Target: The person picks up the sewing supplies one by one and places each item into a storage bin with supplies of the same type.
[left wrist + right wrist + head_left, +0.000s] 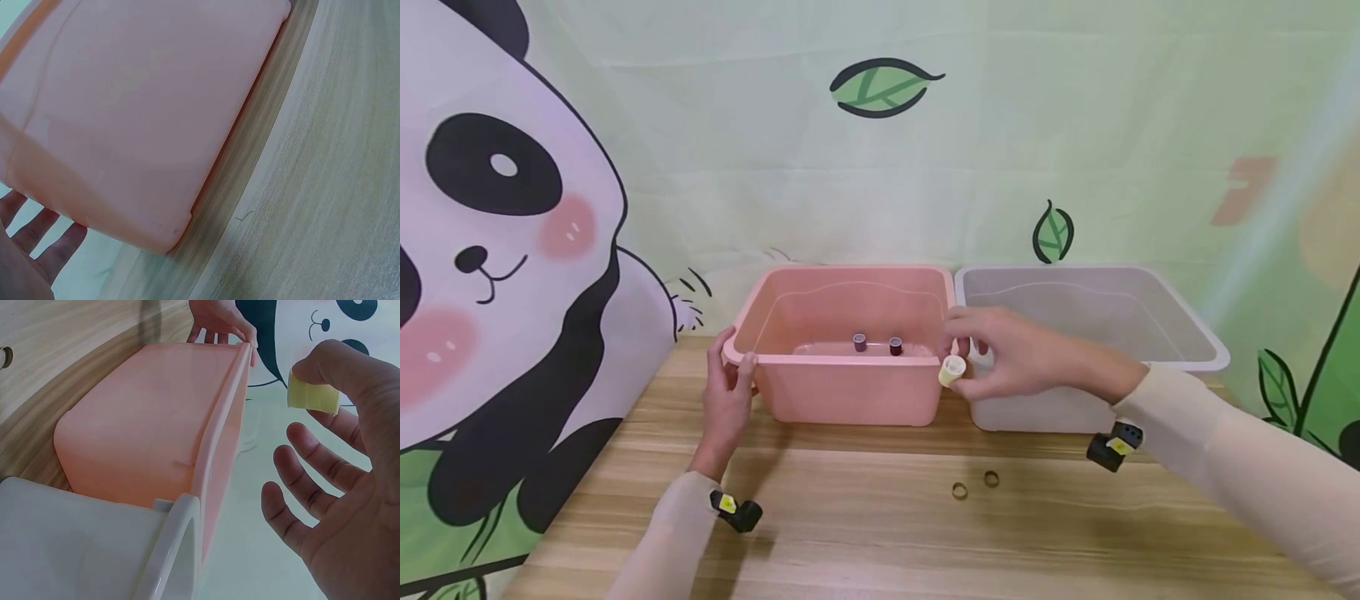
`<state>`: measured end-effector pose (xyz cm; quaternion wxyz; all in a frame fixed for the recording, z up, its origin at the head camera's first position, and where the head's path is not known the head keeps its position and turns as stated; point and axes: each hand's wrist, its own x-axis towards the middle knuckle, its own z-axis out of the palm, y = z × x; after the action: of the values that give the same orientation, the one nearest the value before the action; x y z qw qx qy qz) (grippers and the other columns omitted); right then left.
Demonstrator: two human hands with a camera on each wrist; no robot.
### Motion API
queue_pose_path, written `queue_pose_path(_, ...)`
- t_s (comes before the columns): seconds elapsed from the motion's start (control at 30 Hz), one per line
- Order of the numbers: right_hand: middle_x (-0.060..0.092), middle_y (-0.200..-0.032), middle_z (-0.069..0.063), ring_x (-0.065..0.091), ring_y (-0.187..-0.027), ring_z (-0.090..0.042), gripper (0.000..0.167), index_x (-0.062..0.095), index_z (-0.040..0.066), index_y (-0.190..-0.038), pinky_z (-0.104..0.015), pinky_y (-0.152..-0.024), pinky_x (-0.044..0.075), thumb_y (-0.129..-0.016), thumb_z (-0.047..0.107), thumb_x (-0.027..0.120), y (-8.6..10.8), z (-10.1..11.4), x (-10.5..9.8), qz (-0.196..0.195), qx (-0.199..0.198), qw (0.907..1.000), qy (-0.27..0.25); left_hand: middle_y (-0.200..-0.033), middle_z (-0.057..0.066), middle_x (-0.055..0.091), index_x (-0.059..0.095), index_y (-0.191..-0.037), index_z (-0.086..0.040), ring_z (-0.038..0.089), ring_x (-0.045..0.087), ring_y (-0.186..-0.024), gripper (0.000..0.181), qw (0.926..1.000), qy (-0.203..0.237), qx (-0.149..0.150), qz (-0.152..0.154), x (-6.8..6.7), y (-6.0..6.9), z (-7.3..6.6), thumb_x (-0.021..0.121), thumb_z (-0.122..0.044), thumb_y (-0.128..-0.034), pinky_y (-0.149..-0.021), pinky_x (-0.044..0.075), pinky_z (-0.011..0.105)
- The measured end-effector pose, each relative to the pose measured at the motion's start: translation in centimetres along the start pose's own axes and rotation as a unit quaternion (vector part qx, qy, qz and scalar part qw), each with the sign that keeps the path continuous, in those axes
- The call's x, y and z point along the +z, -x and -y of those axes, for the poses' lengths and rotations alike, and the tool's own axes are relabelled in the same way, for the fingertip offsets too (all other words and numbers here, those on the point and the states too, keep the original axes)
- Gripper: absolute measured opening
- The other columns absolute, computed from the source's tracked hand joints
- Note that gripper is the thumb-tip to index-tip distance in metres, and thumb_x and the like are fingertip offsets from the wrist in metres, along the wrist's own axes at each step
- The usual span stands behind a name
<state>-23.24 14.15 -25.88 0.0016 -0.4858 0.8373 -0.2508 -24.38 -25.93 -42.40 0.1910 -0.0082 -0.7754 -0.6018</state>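
Between thumb and index finger my right hand [1011, 350] pinches a small pale yellow cylinder [952, 370], held above the adjoining rims of two bins. In the right wrist view the yellow cylinder [312, 395] shows at the fingertips of the right hand [350, 487], the other fingers spread. My left hand [727, 404] grips the front left corner of the pink bin [850, 392], thumb on the rim; its fingers touch the bin's side in the left wrist view. Inside the pink bin stand two small dark cylinders, one [860, 342] left of the other [896, 346].
A pale grey bin [1037, 414] stands right beside the pink one. Two small brass-coloured rings, one [959, 491] left of the other [992, 479], lie on the wooden table [850, 533] in front. Behind hangs a cloth [737, 125] printed with a panda and leaves.
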Motion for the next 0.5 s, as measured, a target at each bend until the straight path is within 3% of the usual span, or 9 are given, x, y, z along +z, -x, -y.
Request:
queue_pose_path(0.27, 0.056, -0.089, 0.010, 0.059, -0.083, -0.020, 0.020, 0.066, 0.019, -0.094, -0.029, -0.069, 0.053, -0.079, 0.014, 0.079, -0.5, -0.6, -0.5, -0.016, -0.013, 0.9997, 0.016, -0.162, 0.000, 0.038, 0.025, -0.158, -0.043, 0.026, 0.051, -0.136, 0.054, 1.0000, -0.002, -0.001, 0.000, -0.1, 0.0, -0.1, 0.049, -0.034, -0.1097, -0.090, 0.058, 0.025)
queue_pose_path(0.5, 0.056, -0.088, 0.008, 0.055, -0.082, -0.017, 0.017, 0.065, 0.019, -0.093, -0.031, -0.068, 0.052, -0.081, 0.015, 0.076, -1.5, -1.3, -1.0, -0.014, -0.005, 0.9997, 0.019, -0.162, 0.003, 0.039, 0.024, -0.159, -0.040, 0.028, 0.052, -0.135, 0.055, 1.0000, -0.004, 0.000, 0.002, -0.1, -0.1, 0.1, 0.049, -0.036, -0.1094, -0.088, 0.058, 0.022)
